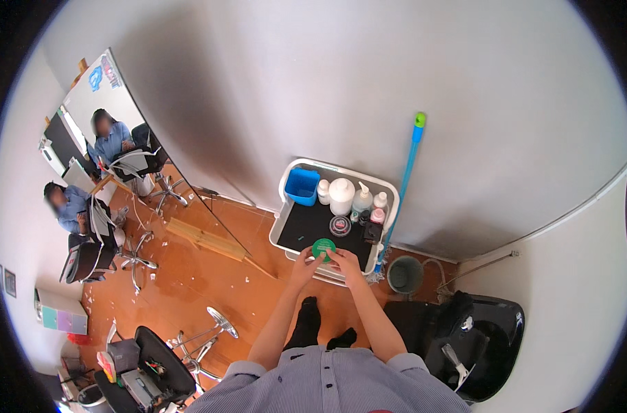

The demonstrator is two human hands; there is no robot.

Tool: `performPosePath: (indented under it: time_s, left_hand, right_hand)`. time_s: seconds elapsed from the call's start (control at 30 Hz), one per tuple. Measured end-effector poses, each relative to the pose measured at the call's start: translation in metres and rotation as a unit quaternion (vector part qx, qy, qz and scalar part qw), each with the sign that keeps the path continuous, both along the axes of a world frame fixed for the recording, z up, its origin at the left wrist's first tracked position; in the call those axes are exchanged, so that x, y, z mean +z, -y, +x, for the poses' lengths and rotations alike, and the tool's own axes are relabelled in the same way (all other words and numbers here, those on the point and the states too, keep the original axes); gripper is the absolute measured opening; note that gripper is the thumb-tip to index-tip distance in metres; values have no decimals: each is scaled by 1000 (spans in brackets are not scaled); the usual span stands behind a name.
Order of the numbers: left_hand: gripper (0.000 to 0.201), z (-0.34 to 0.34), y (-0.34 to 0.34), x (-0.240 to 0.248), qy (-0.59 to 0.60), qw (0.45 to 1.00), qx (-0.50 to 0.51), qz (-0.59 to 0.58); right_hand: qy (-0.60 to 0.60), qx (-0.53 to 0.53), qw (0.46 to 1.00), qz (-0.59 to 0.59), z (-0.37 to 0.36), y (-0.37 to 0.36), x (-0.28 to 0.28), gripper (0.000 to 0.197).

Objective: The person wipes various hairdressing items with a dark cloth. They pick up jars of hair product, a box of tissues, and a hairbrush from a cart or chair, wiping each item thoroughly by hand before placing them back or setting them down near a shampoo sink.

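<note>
Between both hands I hold a round green-lidded tub over the near edge of a trolley tray. My left hand grips its left side, and my right hand grips its right side, thumbs close together on top. The white-rimmed trolley has a dark tray. On it stand a blue square bin, a large white bottle, a pump bottle and several smaller bottles. A round dark jar sits just beyond the green tub, with a small black box to its right.
A blue mop handle leans on the wall right of the trolley, beside a grey bucket. Lower right is a black wash basin. A person sits at left near a leaning mirror. A stool base and loaded chair stand lower left.
</note>
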State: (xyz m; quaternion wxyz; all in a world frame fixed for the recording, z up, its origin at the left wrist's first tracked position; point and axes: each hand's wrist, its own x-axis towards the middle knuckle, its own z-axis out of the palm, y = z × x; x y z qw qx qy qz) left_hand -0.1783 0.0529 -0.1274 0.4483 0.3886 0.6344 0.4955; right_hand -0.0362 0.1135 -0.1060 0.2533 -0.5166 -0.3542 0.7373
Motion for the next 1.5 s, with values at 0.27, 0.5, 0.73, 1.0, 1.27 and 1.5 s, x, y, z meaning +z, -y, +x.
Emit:
performPosePath:
  time_s: [0.27, 0.5, 0.73, 1.0, 1.27, 1.5]
  left_hand:
    - [42, -53, -62, -45, 162, 981, 30, -105]
    - [40, -76, -121, -97, 178, 979, 32, -92]
    - [37, -74, -163, -135, 209, 971, 48, -105]
    - [42, -59, -176, -142, 100, 983, 63, -139]
    - [35, -53, -134, -115, 199, 967, 93, -128]
    - [24, -45, -54, -32, 240, 954, 148, -98]
  right_hand:
    - [-54, -154, 986, -34, -67, -35, -58, 43]
    - [60, -281, 958, -10, -118, -74, -111, 42]
    - [36, -324, 945, -10, -137, -102, -120, 35]
    - [-13, -326, 944, -41, -129, -104, -112, 29]
    - [-41, -337, 939, -60, -121, -79, -81, 34]
    - [-45, -259, 963, -60, -83, -31, -54, 29]
